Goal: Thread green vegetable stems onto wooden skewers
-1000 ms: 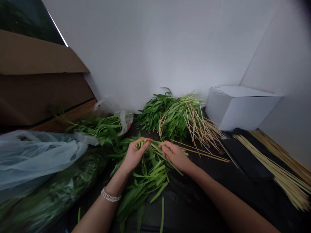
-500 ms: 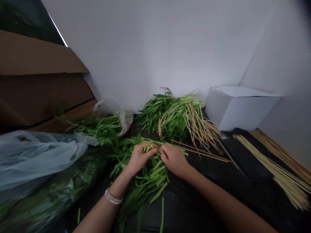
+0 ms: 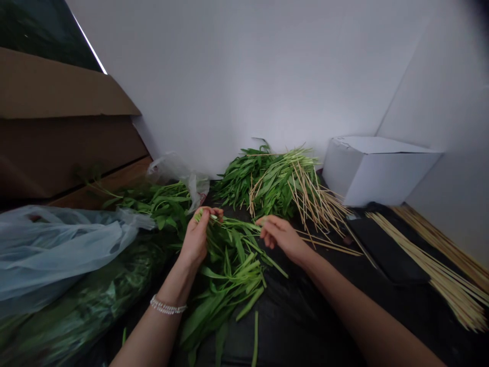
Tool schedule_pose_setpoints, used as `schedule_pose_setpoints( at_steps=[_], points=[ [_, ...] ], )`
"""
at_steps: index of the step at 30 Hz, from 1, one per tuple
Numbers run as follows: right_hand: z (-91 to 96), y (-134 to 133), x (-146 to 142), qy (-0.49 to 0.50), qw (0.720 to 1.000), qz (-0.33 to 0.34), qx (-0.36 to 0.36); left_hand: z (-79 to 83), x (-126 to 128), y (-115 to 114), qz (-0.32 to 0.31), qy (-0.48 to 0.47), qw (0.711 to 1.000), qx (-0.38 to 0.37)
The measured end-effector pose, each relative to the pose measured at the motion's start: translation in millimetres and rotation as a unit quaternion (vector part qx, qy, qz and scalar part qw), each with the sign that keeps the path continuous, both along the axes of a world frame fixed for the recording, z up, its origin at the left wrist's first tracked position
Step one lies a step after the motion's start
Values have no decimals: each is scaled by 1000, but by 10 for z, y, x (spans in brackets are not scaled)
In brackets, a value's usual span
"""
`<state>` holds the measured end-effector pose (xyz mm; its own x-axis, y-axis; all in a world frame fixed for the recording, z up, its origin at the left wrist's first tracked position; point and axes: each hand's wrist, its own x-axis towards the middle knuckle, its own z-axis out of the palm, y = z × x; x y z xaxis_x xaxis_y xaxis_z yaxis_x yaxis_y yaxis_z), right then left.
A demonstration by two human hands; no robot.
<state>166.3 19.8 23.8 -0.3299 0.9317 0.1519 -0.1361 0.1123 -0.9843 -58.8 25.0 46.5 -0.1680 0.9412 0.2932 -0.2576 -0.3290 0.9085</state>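
My left hand (image 3: 197,232), with a beaded bracelet on its wrist, is closed around water spinach stems, with pale cut ends showing at the fingers. To its right, my right hand (image 3: 281,235) has its fingers curled in a pinch at the end of a thin green stem. Between and below both hands lies a loose heap of water spinach (image 3: 233,275), its long leaves to the left and thick stems pointing right. One single stem (image 3: 255,336) lies apart near the front.
A stacked pile of greens (image 3: 263,178) with thin sticks (image 3: 317,199) stands by the wall. A white box (image 3: 385,173), a dark phone-like slab (image 3: 393,255) and stick bundles (image 3: 431,270) are right. Plastic bags (image 3: 57,255) and a cardboard box (image 3: 64,137) are left.
My hands were together over the heap and have moved apart. The left went left and slightly up; the right shifted a little right, and stems now stretch between them.
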Motion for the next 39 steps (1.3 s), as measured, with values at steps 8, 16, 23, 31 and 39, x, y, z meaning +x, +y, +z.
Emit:
schedule_pose_setpoints(
  at_steps=[8, 16, 23, 31, 39],
  points=[
    [-90, 24, 51, -401, 882, -82, 235, 80, -26, -12, -21, -10, 999, 23],
    [-215, 62, 67, -646, 677, -165, 310, 52, -94, -72, 220, 280, 929, 105],
    [-250, 109, 107, -658, 654, -172, 331, -45, 13, -134, 253, 486, 812, 204],
    [-245, 146, 126, -469, 769, -291, 324, -82, 8, -106, 226, 481, 820, 212],
    [-199, 177, 165, -262, 846, -373, 275, -119, 6, -99, 213, 469, 835, 194]
  ],
)
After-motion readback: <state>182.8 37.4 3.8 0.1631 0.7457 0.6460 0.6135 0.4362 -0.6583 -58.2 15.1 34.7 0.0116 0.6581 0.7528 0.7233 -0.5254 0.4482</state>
